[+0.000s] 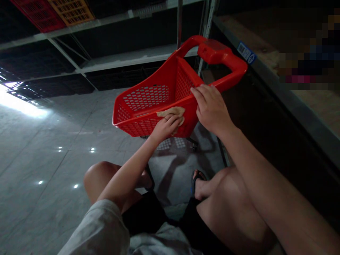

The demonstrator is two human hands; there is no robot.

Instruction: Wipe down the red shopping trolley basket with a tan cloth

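A red plastic shopping cart (190,118) with perforated sides stands in front of my knees, its handle toward the upper right. My left hand (166,126) presses a tan cloth (177,110) flat against the cart's near side, just below the rim. The fingers are bent over the cloth and hide part of it. My right hand (212,108) holds the cart's top rim close to where the handle joins, with its fingers hooked over the edge. The inside of the basket shows no goods.
Behind the cart runs a metal rack (114,61) with dark crates and, higher up, a red crate (39,16) and a yellow crate (71,11). A ledge with a blue-and-white label (246,52) lies to the right. Grey floor (61,141) spreads on the left.
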